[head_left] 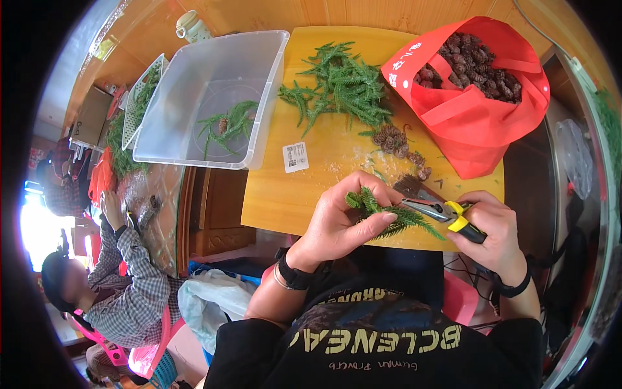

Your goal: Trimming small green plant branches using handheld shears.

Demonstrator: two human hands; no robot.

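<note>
Over the near edge of the yellow table (272, 201), my left hand (350, 217) pinches a green artificial pine sprig (405, 219) between thumb and fingers. Pliers (453, 217) with yellow and black handles are gripped in my right hand (495, 236). Their metal jaws point left and meet the sprig near my left fingertips; whether they bite on it I cannot tell. Just beyond my hands lie a brown brush-like piece (414, 187), a pine cone (390, 139) and smaller cones (420, 165). A pile of green sprigs (343, 84) covers the table's far middle.
A red bag (453, 123) full of pine cones (479, 68) stands at the right. On the left, a clear plastic bin (207, 97) holds a finished-looking sprig with a cone (223, 125). A white label (295, 157) lies between. Another person (123, 285) sits at a side table, far left.
</note>
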